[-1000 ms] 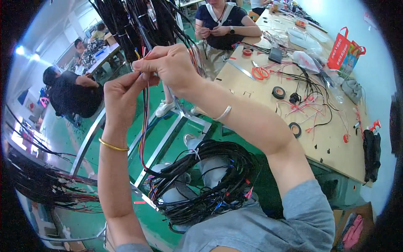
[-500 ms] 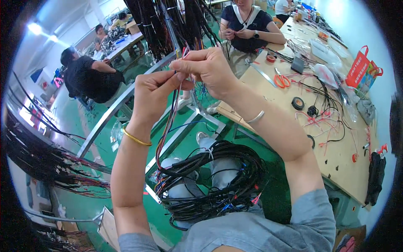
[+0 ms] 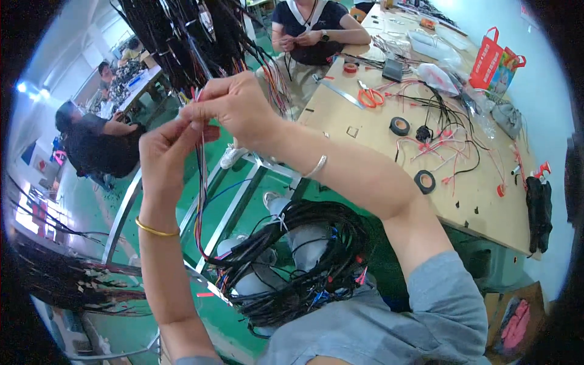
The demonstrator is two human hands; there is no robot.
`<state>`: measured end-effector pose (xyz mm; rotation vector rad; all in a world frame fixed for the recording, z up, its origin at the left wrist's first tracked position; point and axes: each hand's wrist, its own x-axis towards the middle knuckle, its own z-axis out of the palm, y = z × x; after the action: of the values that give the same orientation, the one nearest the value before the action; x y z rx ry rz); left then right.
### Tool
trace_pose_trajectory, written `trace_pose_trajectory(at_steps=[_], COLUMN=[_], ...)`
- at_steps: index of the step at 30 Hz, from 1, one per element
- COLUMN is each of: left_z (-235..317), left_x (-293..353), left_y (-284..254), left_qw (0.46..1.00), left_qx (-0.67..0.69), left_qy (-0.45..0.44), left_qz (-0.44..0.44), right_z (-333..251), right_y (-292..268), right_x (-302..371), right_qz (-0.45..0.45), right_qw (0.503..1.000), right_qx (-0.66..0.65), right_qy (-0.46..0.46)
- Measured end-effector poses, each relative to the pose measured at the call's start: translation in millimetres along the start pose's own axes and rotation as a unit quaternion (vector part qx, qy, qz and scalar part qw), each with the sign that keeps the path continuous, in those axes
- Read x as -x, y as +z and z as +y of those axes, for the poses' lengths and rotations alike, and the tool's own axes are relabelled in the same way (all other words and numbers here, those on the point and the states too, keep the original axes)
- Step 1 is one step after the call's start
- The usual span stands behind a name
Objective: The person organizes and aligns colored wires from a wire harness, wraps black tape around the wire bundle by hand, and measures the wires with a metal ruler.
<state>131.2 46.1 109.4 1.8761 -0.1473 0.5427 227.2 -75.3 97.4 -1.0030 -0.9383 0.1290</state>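
Bare left hand [image 3: 163, 148] and right hand [image 3: 244, 111] slid from 11 to 10 o'clock as the view swung, still pinched together on thin multicoloured wires [image 3: 199, 204], work seemingly uninterrupted; round black cable coil [image 3: 350, 234] lay at 6.

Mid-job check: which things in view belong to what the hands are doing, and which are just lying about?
Likely in the job:
coloured wires, pinched by the left hand and right hand
black cable coil across the lap

Seemingly just lying about, untouched, on the table:
orange-handled scissors
black tape rolls
red bag
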Motion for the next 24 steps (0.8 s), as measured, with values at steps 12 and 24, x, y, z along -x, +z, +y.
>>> trace_pose_trajectory(at_steps=[12, 24], left_z=[-19.1, -18.2], left_x=[3.3, 0.0], left_y=[-11.7, -32.8], left_qw=[0.999, 0.998], left_qx=[0.025, 0.014], left_qy=[-0.03, 0.01], left_qz=[0.035, 0.062], right_z=[35.6, 74.8], right_y=[-41.0, -98.5], right_x=[19.0, 96.7], right_qz=[-0.158, -0.294], right_qw=[0.977, 0.883], right_qx=[0.077, 0.145], right_qy=[0.124, 0.337])
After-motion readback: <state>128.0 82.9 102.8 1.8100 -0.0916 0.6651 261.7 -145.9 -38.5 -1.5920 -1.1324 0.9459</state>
